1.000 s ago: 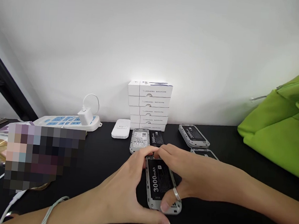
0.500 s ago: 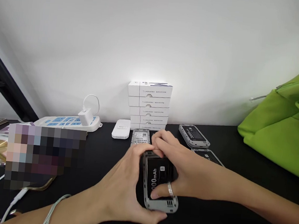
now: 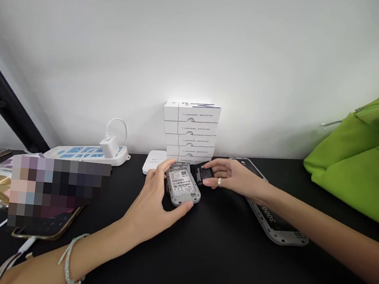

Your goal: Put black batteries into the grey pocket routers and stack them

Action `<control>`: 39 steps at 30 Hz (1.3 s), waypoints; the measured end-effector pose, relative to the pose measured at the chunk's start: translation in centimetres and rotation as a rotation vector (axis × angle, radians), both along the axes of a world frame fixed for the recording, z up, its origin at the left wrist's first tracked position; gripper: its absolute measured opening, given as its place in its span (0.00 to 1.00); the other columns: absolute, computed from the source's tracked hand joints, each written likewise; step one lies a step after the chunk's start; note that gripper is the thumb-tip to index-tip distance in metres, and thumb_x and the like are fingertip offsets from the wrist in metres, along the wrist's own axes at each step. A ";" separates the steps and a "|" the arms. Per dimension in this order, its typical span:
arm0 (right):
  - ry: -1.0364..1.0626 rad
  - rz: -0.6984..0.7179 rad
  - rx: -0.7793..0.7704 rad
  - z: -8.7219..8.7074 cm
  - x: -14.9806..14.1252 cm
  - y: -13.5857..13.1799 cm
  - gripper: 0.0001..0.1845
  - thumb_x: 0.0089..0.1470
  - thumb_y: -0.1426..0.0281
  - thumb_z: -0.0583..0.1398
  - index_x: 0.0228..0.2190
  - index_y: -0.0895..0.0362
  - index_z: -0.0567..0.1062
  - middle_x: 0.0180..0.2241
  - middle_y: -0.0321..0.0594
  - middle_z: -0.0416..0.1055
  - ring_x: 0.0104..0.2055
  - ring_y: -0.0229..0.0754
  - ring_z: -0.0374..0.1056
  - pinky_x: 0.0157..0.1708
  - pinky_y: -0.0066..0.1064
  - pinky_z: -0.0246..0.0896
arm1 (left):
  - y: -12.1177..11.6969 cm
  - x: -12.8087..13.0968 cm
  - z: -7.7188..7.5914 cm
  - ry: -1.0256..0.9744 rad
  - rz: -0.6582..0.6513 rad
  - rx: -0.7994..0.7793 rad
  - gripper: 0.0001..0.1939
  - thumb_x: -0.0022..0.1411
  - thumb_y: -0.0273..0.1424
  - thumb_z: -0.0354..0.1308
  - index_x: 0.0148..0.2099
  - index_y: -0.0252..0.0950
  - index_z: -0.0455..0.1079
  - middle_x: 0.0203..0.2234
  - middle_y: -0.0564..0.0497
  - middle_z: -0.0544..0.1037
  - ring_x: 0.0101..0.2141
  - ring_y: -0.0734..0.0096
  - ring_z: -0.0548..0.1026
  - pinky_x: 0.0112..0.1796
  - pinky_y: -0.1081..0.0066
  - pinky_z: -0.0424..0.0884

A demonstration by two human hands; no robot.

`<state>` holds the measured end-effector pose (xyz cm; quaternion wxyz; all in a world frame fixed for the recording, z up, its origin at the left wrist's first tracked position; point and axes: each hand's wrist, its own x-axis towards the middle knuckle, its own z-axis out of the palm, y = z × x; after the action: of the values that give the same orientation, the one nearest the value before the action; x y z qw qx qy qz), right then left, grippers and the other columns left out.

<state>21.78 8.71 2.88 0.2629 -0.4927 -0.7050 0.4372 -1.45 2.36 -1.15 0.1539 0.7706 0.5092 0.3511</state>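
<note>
Left hand [image 3: 150, 196]: I held a narrow grip around the grey handheld device [image 3: 182, 184], fingers at its far left edge and thumb along its near edge.
Right hand [image 3: 234, 177]: My fingers and thumb closed in a narrow pinch on the black 3000 mAh battery [image 3: 201, 174].
Held things: The device lay face up on the table with its printed label, barcodes and QR code showing. The battery sat just right of it, touching its edge.
Near right: A second grey device [image 3: 277, 224] lay under my right forearm, its black back printed 3000.
Far right: A third grey device [image 3: 252, 165] lay partly behind my right hand, and a green fabric bag [image 3: 356, 153] sat beyond it.
Far middle: 5 white boxes [image 3: 190, 131] stood stacked against the wall, with a small white box [image 3: 150, 161] at their left.
Far left: A white power strip [image 3: 88, 153] held a white charger [image 3: 109, 147].
Near left: A phone [image 3: 47, 229] lay on the black table [image 3: 218, 256], partly hidden by a pixelated patch.
Wrist and finger: I wore a bracelet [image 3: 71, 255] on my left wrist and a silver ring [image 3: 219, 182] on my right hand.
</note>
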 end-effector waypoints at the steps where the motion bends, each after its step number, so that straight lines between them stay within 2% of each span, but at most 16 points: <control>1: -0.047 0.034 0.019 -0.3 0.1 0.1 0.29 0.45 0.61 0.69 0.47 0.58 0.71 0.33 0.38 0.70 0.38 0.44 0.70 0.42 0.39 0.66 | 0.0 0.0 0.0 -0.001 -0.004 -0.015 0.38 0.61 0.41 0.61 0.66 0.49 0.43 0.59 0.44 0.59 0.57 0.50 0.63 0.54 0.47 0.64; 5: -0.258 0.065 0.186 -1.7 0.0 0.3 0.32 0.51 0.56 0.63 0.55 0.57 0.69 0.28 0.33 0.62 0.30 0.42 0.64 0.34 0.38 0.64 | 0.4 0.0 -0.2 -0.026 0.001 -0.082 0.32 0.67 0.40 0.54 0.67 0.51 0.44 0.60 0.45 0.61 0.62 0.51 0.59 0.55 0.48 0.64; 8: -0.328 0.099 0.282 -1.9 0.1 0.3 0.31 0.53 0.55 0.60 0.57 0.51 0.69 0.33 0.37 0.64 0.33 0.44 0.64 0.36 0.39 0.63 | 0.7 -0.2 -0.4 -0.025 -0.006 -0.104 0.30 0.69 0.39 0.51 0.68 0.51 0.43 0.63 0.46 0.58 0.63 0.53 0.56 0.55 0.51 0.64; 12: -0.453 0.159 0.404 0.6 1.6 0.5 0.38 0.48 0.50 0.63 0.58 0.50 0.67 0.44 0.45 0.69 0.44 0.52 0.67 0.40 0.43 0.66 | 1.0 -0.4 -0.5 -0.004 -0.010 -0.106 0.31 0.70 0.40 0.49 0.69 0.51 0.39 0.65 0.45 0.57 0.64 0.54 0.54 0.55 0.51 0.64; 15: -0.574 0.110 0.475 3.4 4.1 1.1 0.43 0.43 0.47 0.65 0.58 0.50 0.67 0.55 0.48 0.67 0.56 0.62 0.62 0.50 0.50 0.63 | 1.0 -0.5 -0.5 -0.010 -0.026 -0.111 0.31 0.71 0.41 0.48 0.70 0.52 0.38 0.66 0.46 0.55 0.65 0.53 0.53 0.56 0.50 0.62; 17: -0.677 0.091 0.419 4.3 6.0 1.7 0.52 0.37 0.46 0.68 0.61 0.50 0.63 0.62 0.47 0.61 0.63 0.66 0.54 0.56 0.53 0.58 | 1.0 -0.5 -0.5 -0.031 -0.028 -0.125 0.31 0.70 0.41 0.49 0.69 0.53 0.39 0.66 0.47 0.54 0.65 0.53 0.53 0.57 0.50 0.61; 19: -0.720 0.103 0.302 4.3 7.8 2.5 0.60 0.33 0.48 0.70 0.65 0.51 0.56 0.67 0.45 0.53 0.67 0.67 0.48 0.60 0.53 0.53 | 0.9 -0.4 -0.4 -0.056 -0.028 -0.142 0.30 0.70 0.41 0.50 0.68 0.53 0.41 0.66 0.47 0.55 0.65 0.54 0.54 0.57 0.50 0.60; 21: -0.698 0.136 0.211 3.6 9.0 3.4 0.62 0.34 0.49 0.70 0.66 0.52 0.53 0.68 0.46 0.50 0.67 0.66 0.48 0.62 0.51 0.52 | 0.9 -0.4 -0.3 -0.068 -0.030 -0.161 0.31 0.69 0.41 0.51 0.68 0.53 0.41 0.65 0.47 0.57 0.65 0.55 0.54 0.59 0.50 0.59; 23: -0.670 0.147 0.194 2.9 9.4 3.9 0.61 0.35 0.49 0.69 0.66 0.54 0.53 0.67 0.49 0.54 0.66 0.65 0.51 0.61 0.52 0.53 | 0.8 -0.3 -0.1 -0.055 -0.020 -0.178 0.32 0.69 0.42 0.51 0.68 0.53 0.40 0.64 0.46 0.57 0.64 0.56 0.55 0.59 0.49 0.57; 26: -0.689 0.123 0.266 3.4 8.5 3.4 0.59 0.33 0.48 0.69 0.63 0.56 0.55 0.64 0.54 0.58 0.63 0.66 0.56 0.59 0.52 0.56 | 0.3 -0.2 0.3 0.009 0.004 -0.115 0.32 0.69 0.42 0.51 0.68 0.52 0.38 0.64 0.45 0.55 0.64 0.53 0.52 0.59 0.46 0.57; 28: -0.724 0.127 0.312 4.5 7.1 2.1 0.55 0.34 0.48 0.69 0.59 0.56 0.58 0.61 0.54 0.62 0.59 0.65 0.61 0.55 0.50 0.61 | -0.2 0.0 0.4 0.072 -0.032 0.018 0.31 0.68 0.40 0.53 0.66 0.51 0.41 0.64 0.46 0.52 0.65 0.53 0.49 0.60 0.45 0.55; 30: -0.753 0.162 0.310 5.7 5.2 0.2 0.49 0.33 0.46 0.68 0.54 0.54 0.62 0.53 0.50 0.70 0.51 0.62 0.68 0.46 0.47 0.66 | -0.9 0.2 0.6 0.134 -0.141 0.152 0.30 0.66 0.38 0.56 0.64 0.50 0.44 0.63 0.47 0.54 0.63 0.53 0.51 0.61 0.48 0.55; 32: -0.777 0.246 0.265 6.3 3.2 -2.0 0.45 0.32 0.44 0.68 0.49 0.53 0.65 0.43 0.44 0.73 0.41 0.58 0.71 0.37 0.43 0.68 | -1.8 0.6 0.7 0.142 -0.272 0.195 0.36 0.61 0.39 0.62 0.62 0.48 0.44 0.57 0.46 0.59 0.58 0.54 0.60 0.58 0.51 0.62; 34: -0.798 0.331 0.223 6.0 1.4 -4.1 0.44 0.28 0.43 0.68 0.44 0.53 0.67 0.39 0.42 0.72 0.38 0.56 0.71 0.33 0.40 0.67 | -2.7 1.1 0.8 0.092 -0.338 0.121 0.46 0.53 0.43 0.69 0.62 0.48 0.41 0.54 0.45 0.61 0.51 0.55 0.67 0.52 0.54 0.69; 36: -0.814 0.373 0.217 5.0 -0.1 -5.8 0.44 0.29 0.44 0.68 0.45 0.55 0.68 0.40 0.44 0.71 0.38 0.56 0.71 0.31 0.41 0.67 | -3.5 1.4 0.8 0.060 -0.345 0.006 0.52 0.46 0.45 0.72 0.62 0.50 0.40 0.52 0.46 0.62 0.47 0.56 0.69 0.48 0.54 0.72; 39: -0.763 0.428 0.283 3.1 -1.3 -7.3 0.43 0.34 0.46 0.68 0.46 0.61 0.70 0.40 0.46 0.69 0.40 0.56 0.70 0.36 0.42 0.66 | -4.1 1.7 0.6 0.059 -0.354 -0.114 0.57 0.41 0.49 0.73 0.63 0.53 0.39 0.53 0.46 0.62 0.48 0.51 0.70 0.47 0.49 0.73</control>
<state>20.50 1.43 6.00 -0.0470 -0.4208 -0.8902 0.1682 0.21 -1.75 -0.51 0.2416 0.8481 0.3892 0.2664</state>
